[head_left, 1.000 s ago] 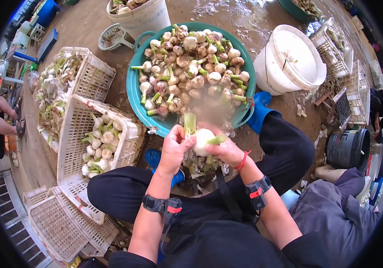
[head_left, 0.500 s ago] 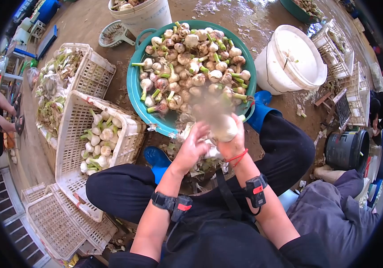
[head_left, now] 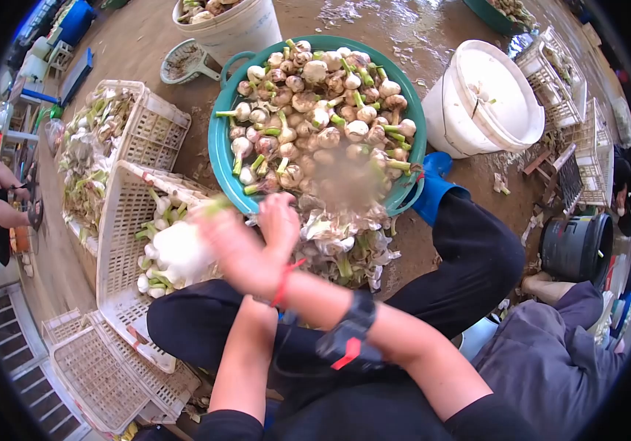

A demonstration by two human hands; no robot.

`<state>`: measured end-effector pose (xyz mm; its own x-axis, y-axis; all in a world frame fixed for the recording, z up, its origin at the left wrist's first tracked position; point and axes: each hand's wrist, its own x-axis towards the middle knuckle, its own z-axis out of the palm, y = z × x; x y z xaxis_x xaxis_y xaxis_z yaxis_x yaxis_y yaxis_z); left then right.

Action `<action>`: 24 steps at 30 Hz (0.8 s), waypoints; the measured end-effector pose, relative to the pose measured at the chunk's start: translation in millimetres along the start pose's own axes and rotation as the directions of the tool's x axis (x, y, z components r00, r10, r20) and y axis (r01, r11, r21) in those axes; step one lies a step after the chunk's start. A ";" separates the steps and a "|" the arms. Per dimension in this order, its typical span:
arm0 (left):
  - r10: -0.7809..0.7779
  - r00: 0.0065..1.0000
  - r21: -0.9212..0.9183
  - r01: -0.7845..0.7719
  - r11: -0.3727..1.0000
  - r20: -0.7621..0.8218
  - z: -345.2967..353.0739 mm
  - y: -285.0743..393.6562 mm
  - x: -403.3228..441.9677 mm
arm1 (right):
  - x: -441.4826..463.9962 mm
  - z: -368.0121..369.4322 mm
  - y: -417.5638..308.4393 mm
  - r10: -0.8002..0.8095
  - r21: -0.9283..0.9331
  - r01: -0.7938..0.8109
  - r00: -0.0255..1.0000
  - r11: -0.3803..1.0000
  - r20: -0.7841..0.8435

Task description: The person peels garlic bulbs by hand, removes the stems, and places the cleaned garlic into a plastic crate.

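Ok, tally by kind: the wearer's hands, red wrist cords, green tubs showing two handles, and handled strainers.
Left hand and right hand: 2
Red wrist cord: 1
Green tub: 1
Handled strainer: 1
Total: 5

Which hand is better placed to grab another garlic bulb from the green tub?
Probably left: the left hand appears by the tub; the right hand, crossed over, is at the crate with a blurred white bulb.

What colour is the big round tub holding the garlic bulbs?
The tub is teal green, best seen in the head view.
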<state>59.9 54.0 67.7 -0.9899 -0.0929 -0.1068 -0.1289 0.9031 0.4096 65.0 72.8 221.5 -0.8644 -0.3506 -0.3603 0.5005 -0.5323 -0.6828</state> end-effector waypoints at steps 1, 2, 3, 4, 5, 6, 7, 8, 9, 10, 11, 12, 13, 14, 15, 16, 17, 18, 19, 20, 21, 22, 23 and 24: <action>-0.099 0.994 0.102 0.104 0.989 -0.053 -0.9 -5.5 17.3 | -5.4 21.7 -9.5 0.087 -0.224 0.000 0.922 0.975 0.377; -0.163 0.985 0.247 0.173 0.953 -0.060 9.3 -22.1 34.1 | -12.2 32.5 -11.6 -0.025 -0.205 0.115 0.918 0.972 0.396; -0.230 0.970 0.383 0.242 0.892 -0.078 17.9 -37.2 47.0 | -19.4 26.3 -35.9 0.124 -0.330 0.009 0.916 0.944 0.380; -0.262 0.965 0.426 0.235 0.874 0.004 18.0 -46.5 54.1 | -17.6 9.3 -39.9 0.123 -0.464 0.033 0.946 0.885 0.301; -0.296 0.951 0.469 0.224 0.854 0.086 19.3 -54.4 58.7 | -11.4 -17.1 -31.3 0.066 -0.556 0.085 0.967 0.827 0.246; -0.256 0.957 0.516 0.151 0.843 0.139 17.5 -56.7 60.4 | -5.4 -43.1 -23.0 0.010 -0.646 0.117 0.982 0.754 0.188; -0.256 0.939 0.533 0.099 0.840 0.228 16.5 -60.1 64.7 | 3.5 -77.9 -8.5 -0.096 -0.698 0.185 0.982 0.692 0.165; -0.242 0.945 0.463 0.118 0.878 0.219 16.0 -60.8 63.6 | 4.7 -109.1 -10.8 -0.084 -0.912 0.104 0.993 0.396 0.077; -0.231 0.950 0.391 0.135 0.910 0.211 12.4 -59.5 58.5 | -0.2 -132.2 -13.2 -0.109 -0.990 0.023 0.994 0.139 0.008; -0.236 0.948 0.389 0.139 0.911 0.213 -1.2 -52.4 51.8 | -1.4 -149.7 -11.1 -0.155 -0.999 -0.021 0.987 0.039 -0.027; -0.155 0.947 0.235 0.088 0.968 0.282 -23.9 -39.9 41.3 | -1.5 -159.3 -11.8 -0.203 -1.000 -0.007 0.979 0.025 -0.012; -0.062 0.941 0.073 0.040 0.997 0.333 -43.0 -28.4 32.3 | -1.2 -161.9 -14.1 -0.252 -0.993 0.104 0.964 0.061 0.085; -0.067 0.941 0.074 0.045 0.996 0.333 -53.6 -20.2 24.7 | -0.2 -163.0 -17.0 -0.306 -0.972 0.216 0.935 0.092 0.179; 0.004 0.925 -0.432 0.174 0.885 0.381 -61.8 -12.3 14.0 | 2.0 -168.6 -15.4 -0.239 -0.929 0.320 0.932 0.185 0.274; 0.090 0.922 -0.807 0.278 0.521 0.376 -69.6 -3.7 4.1 | 4.0 -173.5 -13.4 -0.183 -0.866 0.414 0.909 0.281 0.375; 0.021 0.924 -0.859 0.347 0.375 0.382 -77.4 9.1 -6.3 | 0.3 -169.0 -19.7 -0.187 -0.836 0.391 0.920 0.386 0.344; -0.045 0.918 -0.894 0.394 0.215 0.393 -80.6 20.8 -15.7 | -4.9 -165.0 -27.2 -0.195 -0.801 0.361 0.933 0.478 0.303; -0.091 0.903 -0.888 0.430 0.166 0.420 -79.4 27.1 -22.3 | -10.1 -162.9 -28.4 -0.218 -0.812 0.350 0.935 0.466 0.278; -0.150 0.908 -0.891 0.415 0.186 0.391 -81.9 38.4 -26.9 | -15.4 -161.2 -27.8 -0.244 -0.824 0.337 0.937 0.455 0.248; -0.158 0.927 -0.897 0.369 0.241 0.339 -76.8 42.0 -29.8 | -20.4 -160.2 -26.0 -0.248 -0.823 0.340 0.936 0.454 0.250; -0.161 0.944 -0.900 0.323 0.294 0.286 -73.8 46.1 -32.1 | -25.5 -159.7 -24.9 -0.282 -0.857 0.342 0.928 0.386 0.244; -0.158 0.945 -0.901 0.321 0.294 0.285 -72.2 49.2 -34.3 | -30.9 -159.6 -24.3 -0.315 -0.887 0.338 0.918 0.315 0.239; -0.165 0.952 -0.892 0.301 0.339 0.258 -71.1 52.3 -34.2 | -35.9 -160.0 -25.0 -0.319 -0.887 0.340 0.917 0.311 0.239; -0.174 0.957 -0.880 0.281 0.384 0.230 -71.5 54.4 -34.0 | -40.5 -159.3 -26.6 -0.327 -0.891 0.322 0.920 0.320 0.215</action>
<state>82.3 76.3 158.4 -0.9120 -0.1492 -0.3822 -0.3793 -0.0483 0.9240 79.2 223.9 153.1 -0.9490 -0.3141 0.0287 -0.1608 0.4037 -0.9007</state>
